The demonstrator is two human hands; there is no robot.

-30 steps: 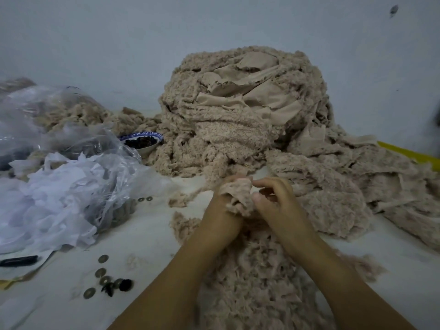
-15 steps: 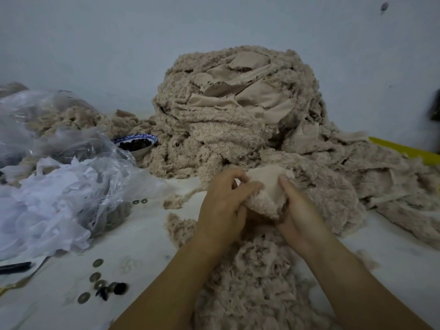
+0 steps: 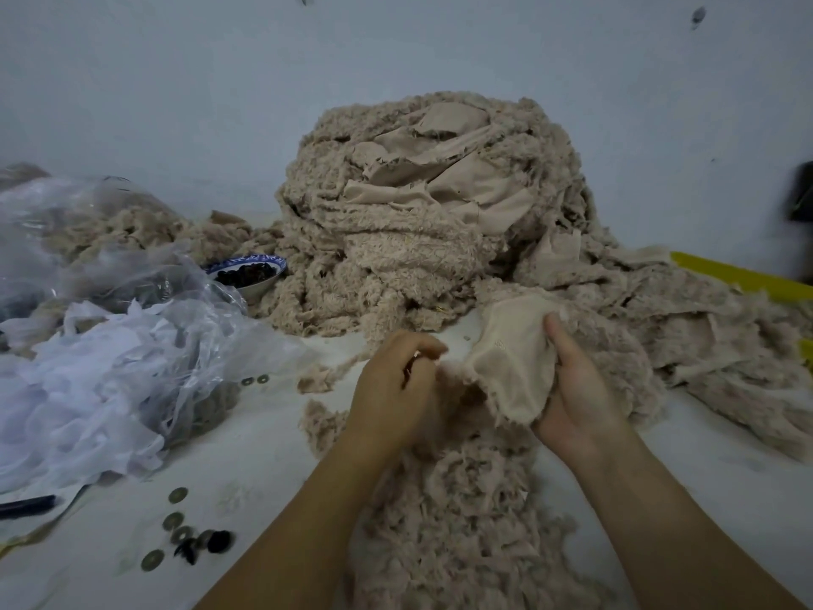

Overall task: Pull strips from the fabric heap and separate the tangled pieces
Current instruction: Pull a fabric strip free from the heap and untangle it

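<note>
Beige fleece piece (image 3: pixel 510 367) sits in your right hand (image 3: pixel 576 398), thumb curled over its top edge, smooth backing facing you. Your left hand (image 3: pixel 396 389) is curled tight at the piece's fuzzy left edge; whether it's pinching the fluff, I can't tell. Shredded scraps (image 3: pixel 462 521) lie under both wrists, and the big fabric heap (image 3: pixel 418 222) stands just behind on the tabletop (image 3: pixel 264 455).

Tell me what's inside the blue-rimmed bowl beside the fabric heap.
The bowl holds a pile of small dark pieces, too small to identify. They cover its bottom, so anything underneath is hidden.
</note>
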